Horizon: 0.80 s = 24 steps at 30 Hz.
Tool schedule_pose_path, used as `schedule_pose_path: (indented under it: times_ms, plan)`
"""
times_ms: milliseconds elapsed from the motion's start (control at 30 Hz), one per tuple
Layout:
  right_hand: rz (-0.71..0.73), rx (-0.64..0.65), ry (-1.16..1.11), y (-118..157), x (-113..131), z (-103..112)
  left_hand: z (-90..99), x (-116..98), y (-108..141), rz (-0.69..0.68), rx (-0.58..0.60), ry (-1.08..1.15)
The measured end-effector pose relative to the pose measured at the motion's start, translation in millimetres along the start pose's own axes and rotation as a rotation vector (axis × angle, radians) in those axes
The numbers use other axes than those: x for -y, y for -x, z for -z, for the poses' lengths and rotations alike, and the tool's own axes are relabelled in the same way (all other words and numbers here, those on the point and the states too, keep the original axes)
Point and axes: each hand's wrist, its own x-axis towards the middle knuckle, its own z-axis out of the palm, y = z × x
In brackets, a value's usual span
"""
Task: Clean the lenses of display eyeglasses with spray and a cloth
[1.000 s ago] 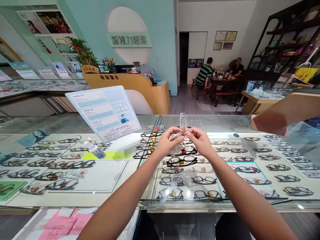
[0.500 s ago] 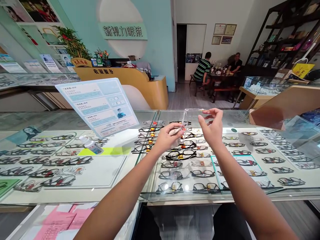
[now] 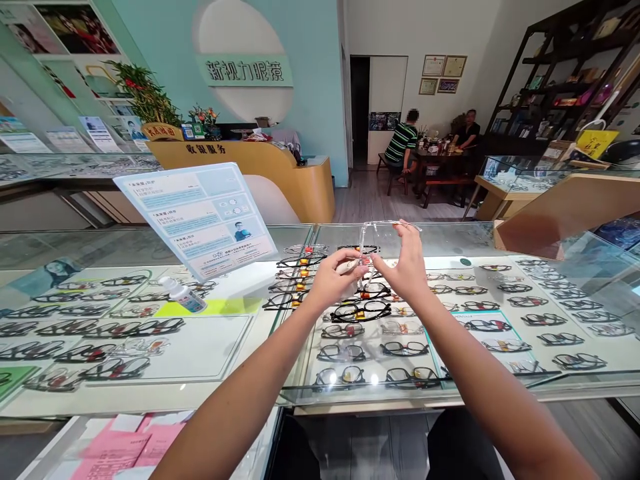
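A pair of clear-framed eyeglasses [image 3: 362, 239] is held up above the glass counter, one temple stretching away to the right. My left hand [image 3: 333, 280] pinches the front of the frame between thumb and fingers. Something small and whitish shows in that grip, too unclear to name. On the other side, my right hand [image 3: 407, 267] has its thumb against the frame near the left fingertips, while its raised fingers touch the temple. Beneath both hands, rows of dark eyeglasses [image 3: 363, 311] with coloured tags lie in the display case.
A white bottle [image 3: 184, 295] stands tilted on the left counter, near a leaning blue-and-white leaflet board [image 3: 197, 220]. At the right rises a brown wooden panel [image 3: 560, 213]. Pink papers [image 3: 115, 447] lie low at left. Two people sit at a table in the back.
My right hand has moved left and closed in on the eyeglasses, its thumb now at the frame and fingers at the temple. The eyeglasses have shifted slightly left.
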Motion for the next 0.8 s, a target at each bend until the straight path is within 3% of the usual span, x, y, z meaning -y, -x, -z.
schedule_pose_path:
  times_ms: [200,500,667,800]
  plan:
    - [0.005,0.016,0.054,0.6,-3.3,-0.9,5.3,5.4,-2.6,-0.005,-0.079,-0.002]
    - [-0.051,0.146,0.021,3.8,-1.2,-2.6,12.0,4.2,-4.6,-0.064,-0.225,-0.037]
    - [-0.084,0.259,-0.291,0.0,11.5,1.2,8.6,3.5,-3.7,-0.151,-0.123,-0.070]
    - [-0.215,0.334,-0.638,0.0,19.0,-2.6,5.3,0.9,-1.2,-0.230,-0.087,-0.120]
